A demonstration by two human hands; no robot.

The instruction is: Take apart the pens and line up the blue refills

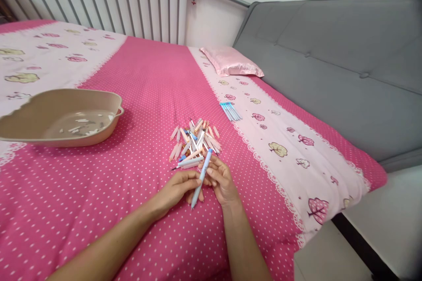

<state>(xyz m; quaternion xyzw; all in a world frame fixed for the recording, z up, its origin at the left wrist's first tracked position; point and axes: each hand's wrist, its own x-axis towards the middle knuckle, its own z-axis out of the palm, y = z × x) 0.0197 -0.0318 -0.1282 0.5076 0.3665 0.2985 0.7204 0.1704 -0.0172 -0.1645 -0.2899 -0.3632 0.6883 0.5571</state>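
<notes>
A light blue pen [201, 178] with a darker blue cap is held between both hands just above the pink dotted bedsheet [99, 193]. My left hand [176, 189] pinches its lower barrel. My right hand [221, 180] grips it near the capped end. Directly beyond the hands lies a loose pile of pens and caps [194, 142], mostly peach and white with a few blue. A small row of light blue pens [231, 111] lies apart, further back to the right.
A tan plastic basin [61, 116] with a few small bits inside sits on the bed at the left. A pink pillow [231, 61] lies at the far end. A grey sofa [329, 66] runs along the right. The bed's edge drops to a white floor [389, 224].
</notes>
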